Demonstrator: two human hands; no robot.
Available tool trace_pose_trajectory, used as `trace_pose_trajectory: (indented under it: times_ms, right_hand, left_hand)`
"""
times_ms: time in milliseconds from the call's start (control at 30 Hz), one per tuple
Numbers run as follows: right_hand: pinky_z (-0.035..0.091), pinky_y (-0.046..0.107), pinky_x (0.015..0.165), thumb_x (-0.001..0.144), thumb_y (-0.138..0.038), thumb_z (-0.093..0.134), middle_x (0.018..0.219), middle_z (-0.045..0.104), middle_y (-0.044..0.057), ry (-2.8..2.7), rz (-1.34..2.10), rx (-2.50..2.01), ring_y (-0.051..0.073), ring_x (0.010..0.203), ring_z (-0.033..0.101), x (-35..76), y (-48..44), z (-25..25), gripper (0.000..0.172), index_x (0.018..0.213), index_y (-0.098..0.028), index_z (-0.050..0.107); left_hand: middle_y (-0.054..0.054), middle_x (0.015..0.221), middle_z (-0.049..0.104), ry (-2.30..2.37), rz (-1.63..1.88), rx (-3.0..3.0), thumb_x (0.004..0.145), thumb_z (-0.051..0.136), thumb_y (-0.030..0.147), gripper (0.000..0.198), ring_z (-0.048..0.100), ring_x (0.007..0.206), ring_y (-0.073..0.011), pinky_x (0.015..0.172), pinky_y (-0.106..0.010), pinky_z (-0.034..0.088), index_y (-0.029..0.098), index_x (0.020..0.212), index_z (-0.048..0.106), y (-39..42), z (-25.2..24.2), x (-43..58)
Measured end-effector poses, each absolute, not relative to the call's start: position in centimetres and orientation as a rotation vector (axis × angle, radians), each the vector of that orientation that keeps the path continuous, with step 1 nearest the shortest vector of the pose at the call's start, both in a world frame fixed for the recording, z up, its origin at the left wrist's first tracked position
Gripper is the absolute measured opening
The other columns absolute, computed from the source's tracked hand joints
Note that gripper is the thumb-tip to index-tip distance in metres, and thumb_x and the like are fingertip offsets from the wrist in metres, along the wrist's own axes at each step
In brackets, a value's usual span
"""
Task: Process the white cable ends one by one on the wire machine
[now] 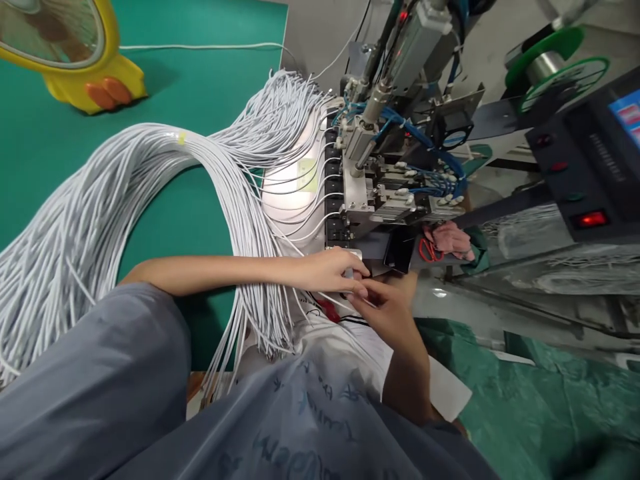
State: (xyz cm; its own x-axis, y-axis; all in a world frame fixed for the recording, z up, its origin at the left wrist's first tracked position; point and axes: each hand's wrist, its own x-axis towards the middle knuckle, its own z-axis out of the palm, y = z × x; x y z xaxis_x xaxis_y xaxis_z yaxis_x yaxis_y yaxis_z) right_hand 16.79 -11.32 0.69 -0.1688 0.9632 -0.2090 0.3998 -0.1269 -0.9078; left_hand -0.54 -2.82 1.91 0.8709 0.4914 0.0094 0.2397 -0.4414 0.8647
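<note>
White cables [90, 193] in a long curved bundle: laid across the green counter [200, 73], passing beneath the left forearm [225, 272]. Several single cables: led over the pale plate [280, 203] to the black slotted row [335, 227], beside the machine [360, 140]. Left hand [333, 270]: just beside the near end of the row, fingers curled, thumb bent toward forefinger. Right hand [387, 313]: fingertips brought together with the left ones. Grip on a cable end: hidden, cannot tell.

Step in hand, by judgement: two-handed fingertip work on a small part, probably one cable end. Recommended practice:

- Pinch close to the tip to limit bending.
- Straighten between both hands before releasing.
- Leave slack behind the tip; avoid dragging on the bundle.
- Separate crossed strands without force.
- Keep the left wrist off the cables led to the row, to avoid disturbing alignment.
- Keep fingers clear of the metal cylinder [376, 103].
</note>
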Motion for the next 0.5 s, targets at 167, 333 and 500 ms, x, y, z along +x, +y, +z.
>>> trace_pose_trajectory:
  times_ms: [167,333,500]
  right_hand:
    - [0.05,0.028,0.056,0.068,-0.037,0.073,0.069,0.068,0.003,-1.157,1.216,-1.365,0.016,0.062,0.062,18.1,-10.8,0.7,0.021,0.08,-0.021,0.067]
    - [0.053,0.033,0.059,0.073,-0.048,0.067,0.065,0.067,0.003,-0.986,1.231,-1.167,0.017,0.059,0.061,17.3,-10.8,-0.3,0.029,0.087,-0.022,0.068]
    - [0.051,0.033,0.054,0.074,-0.054,0.064,0.069,0.064,0.004,-1.033,1.175,-1.157,0.016,0.058,0.058,16.9,-10.7,-0.5,0.037,0.091,-0.022,0.07]
  left_hand:
    - [-0.006,0.08,0.065,0.426,0.492,1.94,0.09,0.052,0.025,0.023,0.058,0.074,-0.0107,0.069,-0.019,0.042,0.01,0.09,0.07,-2.8,1.4,-0.5]
    - [-0.006,0.078,0.063,0.464,0.568,1.91,0.09,0.049,0.025,0.026,0.056,0.065,-0.0082,0.061,-0.018,0.042,0.009,0.093,0.069,-2.9,2.1,-0.6]
    - [-0.006,0.079,0.063,0.492,0.545,1.887,0.091,0.046,0.03,0.03,0.055,0.061,-0.0073,0.059,-0.018,0.044,0.011,0.095,0.069,-2.9,2.7,-0.7]
